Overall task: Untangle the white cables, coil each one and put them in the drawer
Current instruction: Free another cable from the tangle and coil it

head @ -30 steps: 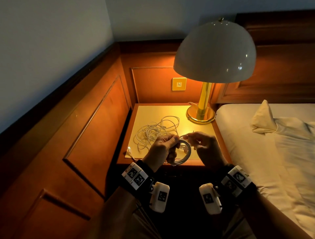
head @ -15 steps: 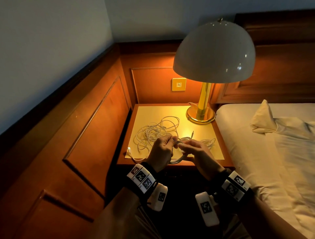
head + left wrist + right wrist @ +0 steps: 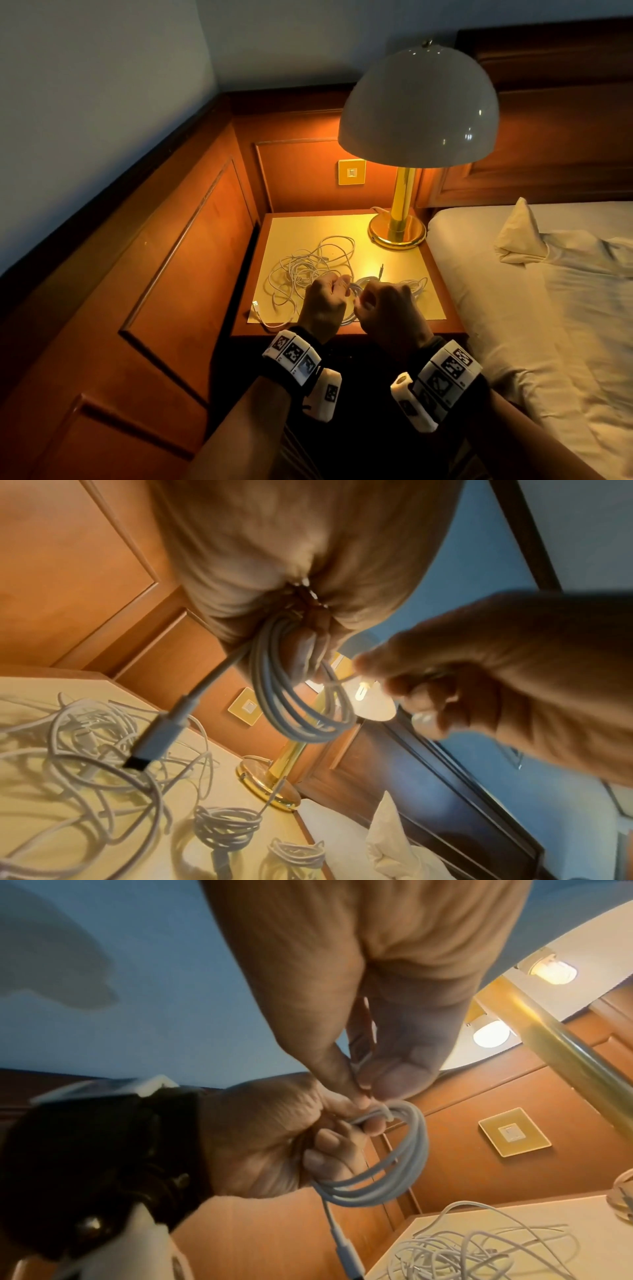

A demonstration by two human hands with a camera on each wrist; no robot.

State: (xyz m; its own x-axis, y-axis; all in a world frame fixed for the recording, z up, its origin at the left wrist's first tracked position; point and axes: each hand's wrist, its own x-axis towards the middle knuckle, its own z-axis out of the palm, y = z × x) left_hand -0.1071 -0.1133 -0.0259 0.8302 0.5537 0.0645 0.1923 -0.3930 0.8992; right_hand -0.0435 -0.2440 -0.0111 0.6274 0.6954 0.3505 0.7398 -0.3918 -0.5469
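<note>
My left hand (image 3: 337, 286) grips a small coil of white cable (image 3: 301, 702) above the nightstand's front edge. Its plug end (image 3: 154, 745) hangs loose below the fist. Right beside it, my right hand (image 3: 364, 299) pinches the cable's other end (image 3: 365, 1088) between thumb and finger at the top of the coil (image 3: 407, 1161). A tangle of white cables (image 3: 308, 270) lies on the nightstand top (image 3: 404, 274) behind my left hand. Two coiled white cables (image 3: 226, 827) (image 3: 298, 859) lie to the right of the tangle. No drawer is in view.
A brass lamp (image 3: 397, 233) with a white dome shade stands at the nightstand's back right corner. Wood panelling (image 3: 171, 274) closes the left side and the back. A bed with white sheets (image 3: 548, 308) lies on the right.
My right hand has come in against the left and now pinches the cable end at the coil. Both hands have sunk a little toward the nightstand's front edge.
</note>
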